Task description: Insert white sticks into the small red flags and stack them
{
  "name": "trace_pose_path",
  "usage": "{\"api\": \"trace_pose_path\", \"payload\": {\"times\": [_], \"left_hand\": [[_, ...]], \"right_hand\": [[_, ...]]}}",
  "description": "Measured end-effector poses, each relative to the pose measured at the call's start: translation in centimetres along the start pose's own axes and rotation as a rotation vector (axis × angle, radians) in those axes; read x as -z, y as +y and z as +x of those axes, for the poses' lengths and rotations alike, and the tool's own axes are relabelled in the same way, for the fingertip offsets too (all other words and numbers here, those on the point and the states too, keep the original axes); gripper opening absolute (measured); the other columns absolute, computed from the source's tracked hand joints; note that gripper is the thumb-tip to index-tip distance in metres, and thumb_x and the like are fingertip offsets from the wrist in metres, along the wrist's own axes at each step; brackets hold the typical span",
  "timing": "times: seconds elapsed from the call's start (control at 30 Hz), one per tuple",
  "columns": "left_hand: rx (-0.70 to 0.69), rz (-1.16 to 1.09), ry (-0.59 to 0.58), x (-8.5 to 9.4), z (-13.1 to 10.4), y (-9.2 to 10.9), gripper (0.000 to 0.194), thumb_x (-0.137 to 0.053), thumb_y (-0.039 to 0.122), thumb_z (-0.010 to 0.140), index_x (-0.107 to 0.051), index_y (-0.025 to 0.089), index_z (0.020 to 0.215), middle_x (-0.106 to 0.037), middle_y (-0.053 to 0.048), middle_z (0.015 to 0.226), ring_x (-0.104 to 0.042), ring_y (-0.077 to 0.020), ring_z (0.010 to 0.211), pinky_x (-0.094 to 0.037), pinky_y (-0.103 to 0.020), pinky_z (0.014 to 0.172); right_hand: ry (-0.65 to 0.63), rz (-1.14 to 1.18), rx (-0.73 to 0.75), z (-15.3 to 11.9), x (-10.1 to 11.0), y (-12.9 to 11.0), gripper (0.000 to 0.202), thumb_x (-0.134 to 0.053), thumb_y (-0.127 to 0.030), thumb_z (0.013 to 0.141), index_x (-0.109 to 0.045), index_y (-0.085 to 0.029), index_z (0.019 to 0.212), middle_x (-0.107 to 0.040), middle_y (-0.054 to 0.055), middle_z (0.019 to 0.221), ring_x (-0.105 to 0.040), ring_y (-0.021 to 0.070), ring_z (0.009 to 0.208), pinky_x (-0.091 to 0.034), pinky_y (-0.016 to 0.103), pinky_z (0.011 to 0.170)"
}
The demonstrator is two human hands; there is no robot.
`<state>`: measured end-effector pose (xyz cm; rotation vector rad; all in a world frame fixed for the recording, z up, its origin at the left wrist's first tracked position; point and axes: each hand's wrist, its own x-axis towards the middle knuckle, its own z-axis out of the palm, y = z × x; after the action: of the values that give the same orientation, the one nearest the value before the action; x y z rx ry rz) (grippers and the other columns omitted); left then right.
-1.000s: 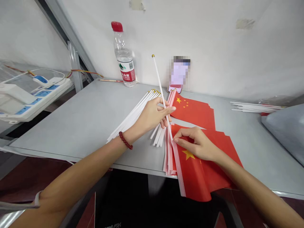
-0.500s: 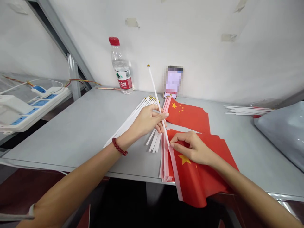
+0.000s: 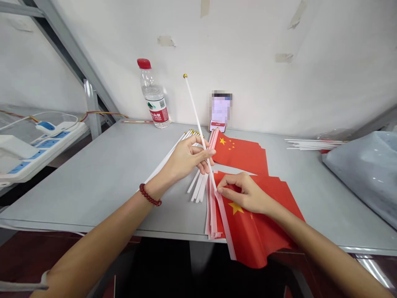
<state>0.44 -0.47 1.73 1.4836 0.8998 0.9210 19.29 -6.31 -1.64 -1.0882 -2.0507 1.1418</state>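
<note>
My left hand [image 3: 189,157] grips a white stick [image 3: 194,107] with a gold ball on its top end. The stick leans, and its lower end meets the top of the white sleeve of a red flag [image 3: 248,236]. My right hand [image 3: 245,192] pinches that flag's sleeve edge by the stick's tip. Beneath lies a stack of red flags [image 3: 279,194] with pale sleeves. Behind it are flags on sticks [image 3: 245,154]. White sticks with gold balls [image 3: 200,188] lie under and beside my left hand.
A water bottle [image 3: 155,103] and a phone [image 3: 221,109] stand against the wall. A power strip [image 3: 46,149] is at the left. More white sticks [image 3: 310,144] and a grey plastic bag [image 3: 366,169] lie at the right of the grey table [image 3: 102,174].
The view has shifted slightly, so most things appear a little further left. Both hands keep their hold, and the stick's tip remains at the sleeve opening.
</note>
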Motion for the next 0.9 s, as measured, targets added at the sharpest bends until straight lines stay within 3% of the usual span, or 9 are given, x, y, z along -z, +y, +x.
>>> {"api": "trace_pose_path", "payload": {"times": [0.17, 0.33, 0.63, 0.8, 0.9], "left_hand": [[0.059, 0.026, 0.043, -0.1, 0.2, -0.4, 0.032, -0.069, 0.037, 0.075, -0.044, 0.018, 0.079, -0.064, 0.0, 0.058, -0.059, -0.0119, 0.042, -0.046, -0.02, 0.038], [0.028, -0.008, 0.029, 0.3, 0.3, -0.8, 0.031, -0.068, 0.037, 0.076, -0.045, 0.017, 0.078, -0.065, 0.0, 0.059, -0.058, -0.0106, 0.043, -0.047, -0.021, 0.041], [0.007, -0.143, -0.245, 0.9, -0.2, -0.3, 0.018, -0.065, 0.03, 0.079, -0.053, 0.016, 0.083, -0.07, -0.003, 0.073, -0.06, -0.009, 0.052, -0.05, -0.022, 0.053], [0.159, -0.103, -0.402, 1.0, -0.3, -0.4, 0.014, -0.067, 0.026, 0.077, -0.059, 0.014, 0.079, -0.07, -0.006, 0.076, -0.059, -0.0085, 0.053, -0.046, -0.021, 0.049], [0.232, -0.088, -0.398, 1.0, -0.2, -0.5, 0.017, -0.072, 0.022, 0.072, -0.06, 0.015, 0.081, -0.069, -0.005, 0.074, -0.055, -0.0067, 0.051, -0.04, -0.019, 0.045]], "right_hand": [[0.005, 0.033, 0.0, 0.2, -0.2, 0.0, 0.018, -0.051, -0.023, 0.086, -0.06, -0.014, 0.072, -0.049, -0.002, 0.06, -0.038, 0.0087, 0.053, -0.031, 0.022, 0.05], [0.001, 0.066, -0.039, 0.2, -0.2, -0.1, 0.019, -0.051, -0.025, 0.086, -0.06, -0.014, 0.073, -0.049, -0.002, 0.063, -0.038, 0.0094, 0.055, -0.031, 0.023, 0.052], [-0.048, 0.159, -0.087, -0.3, 0.1, -0.4, 0.026, -0.052, -0.036, 0.088, -0.057, -0.016, 0.072, -0.042, -0.003, 0.059, -0.033, 0.0089, 0.052, -0.027, 0.023, 0.049], [-0.028, 0.142, -0.074, -0.3, 0.1, -0.3, 0.027, -0.051, -0.035, 0.089, -0.055, -0.016, 0.07, -0.038, -0.004, 0.059, -0.03, 0.0088, 0.052, -0.026, 0.023, 0.049], [-0.037, 0.129, -0.079, -0.1, 0.0, -0.2, 0.028, -0.05, -0.035, 0.089, -0.054, -0.016, 0.069, -0.036, -0.004, 0.058, -0.028, 0.0088, 0.052, -0.024, 0.023, 0.049]]}}
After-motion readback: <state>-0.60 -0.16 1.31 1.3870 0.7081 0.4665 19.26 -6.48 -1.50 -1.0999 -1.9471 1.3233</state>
